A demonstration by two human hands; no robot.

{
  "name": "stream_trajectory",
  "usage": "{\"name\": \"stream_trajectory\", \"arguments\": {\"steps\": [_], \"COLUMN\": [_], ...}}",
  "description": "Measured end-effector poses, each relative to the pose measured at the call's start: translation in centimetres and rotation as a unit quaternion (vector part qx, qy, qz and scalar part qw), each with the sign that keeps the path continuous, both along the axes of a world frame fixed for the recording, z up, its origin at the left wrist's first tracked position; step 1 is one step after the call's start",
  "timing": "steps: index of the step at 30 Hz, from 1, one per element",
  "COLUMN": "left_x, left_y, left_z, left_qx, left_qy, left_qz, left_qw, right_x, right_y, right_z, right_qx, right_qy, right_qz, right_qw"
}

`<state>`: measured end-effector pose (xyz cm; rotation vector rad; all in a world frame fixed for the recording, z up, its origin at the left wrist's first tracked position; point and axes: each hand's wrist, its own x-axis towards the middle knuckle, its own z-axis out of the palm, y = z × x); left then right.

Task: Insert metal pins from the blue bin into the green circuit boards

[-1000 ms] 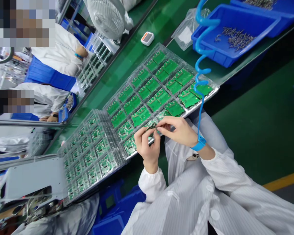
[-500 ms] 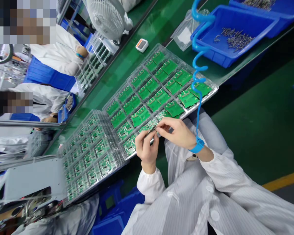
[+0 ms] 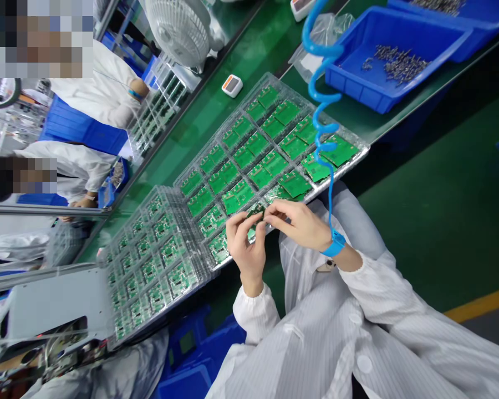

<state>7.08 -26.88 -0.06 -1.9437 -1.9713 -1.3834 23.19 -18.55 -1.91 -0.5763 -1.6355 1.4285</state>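
A small green circuit board [image 3: 255,211] is raised over the near edge of a clear plastic tray [image 3: 344,169]. My left hand [image 3: 248,244] grips the board between thumb and fingers. From the right, my right hand [image 3: 298,223] has its thumb and fingertips pinched together at the board's edge; whatever they pinch is too small to make out. A blue wrist strap [image 3: 335,244] with a coiled blue cord [image 3: 327,100] is on my right wrist. More green boards [image 3: 268,168] lie in the tray's compartments below and beyond my hands.
Stacked trays of boards [image 3: 149,270] stand to the left. A blue bin [image 3: 357,77] of small metal parts sits at the upper right, beside a plastic bag [image 3: 311,61]. A white timer [image 3: 232,86] and a fan [image 3: 177,33] are further back. Co-workers sit across the line.
The circuit board in my left hand has turned from nearly edge-on to show more of its face. My left hand has shifted slightly left, and the coiled cord has swung left.
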Motion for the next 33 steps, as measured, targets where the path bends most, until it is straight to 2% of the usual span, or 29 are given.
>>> {"name": "stream_trajectory", "arguments": {"steps": [3, 12, 17, 24, 33], "left_x": [-0.1, 0.0, 0.4, 0.9, 1.6], "left_y": [0.0, 0.0, 0.1, 0.2, 0.6], "left_z": [0.0, -0.3, -0.1, 0.0, 0.2], "left_qx": [0.001, 0.034, 0.050, 0.054, 0.039], "left_qy": [0.000, 0.003, -0.026, -0.080, -0.135], "left_qz": [-0.012, 0.004, 0.013, 0.032, 0.042], "left_qw": [1.000, 0.999, 0.998, 0.995, 0.989], "right_x": [0.2, 0.1, 0.3, -0.2, -0.6], "right_y": [0.1, -0.1, -0.1, -0.1, -0.4], "right_z": [0.3, 0.6, 0.5, -0.1, -0.7], "right_qx": [-0.037, -0.133, -0.079, 0.035, 0.083], "right_qy": [0.009, 0.032, 0.033, 0.029, 0.025], "right_qz": [0.013, 0.057, 0.052, -0.014, -0.064], "right_qw": [0.999, 0.989, 0.995, 0.999, 0.994]}}
